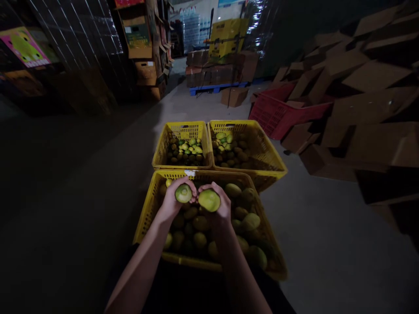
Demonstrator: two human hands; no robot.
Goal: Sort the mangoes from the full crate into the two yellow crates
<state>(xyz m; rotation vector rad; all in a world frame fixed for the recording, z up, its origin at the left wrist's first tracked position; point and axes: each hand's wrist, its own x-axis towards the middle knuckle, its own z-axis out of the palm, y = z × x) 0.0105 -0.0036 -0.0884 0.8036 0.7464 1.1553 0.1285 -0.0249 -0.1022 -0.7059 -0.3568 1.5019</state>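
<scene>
My left hand (170, 199) is wrapped round a green-yellow lemon (183, 193), whose ringed tip faces up. Beside it, my right hand (224, 206) grips a second, slightly yellower lemon (209, 200). Both hands are close together over the near yellow crate (145, 213), their fingertips almost meeting. Below them in that crate lie several green and yellowish lemons (200, 223), partly in shadow and partly covered by my forearms.
Two more yellow crates (157, 146) with smaller-looking green and yellow fruit stand just beyond. To the right are a red crate (271, 111) and a heap of cardboard boxes (376, 109). Farther back, cartons sit on a blue pallet (216, 88).
</scene>
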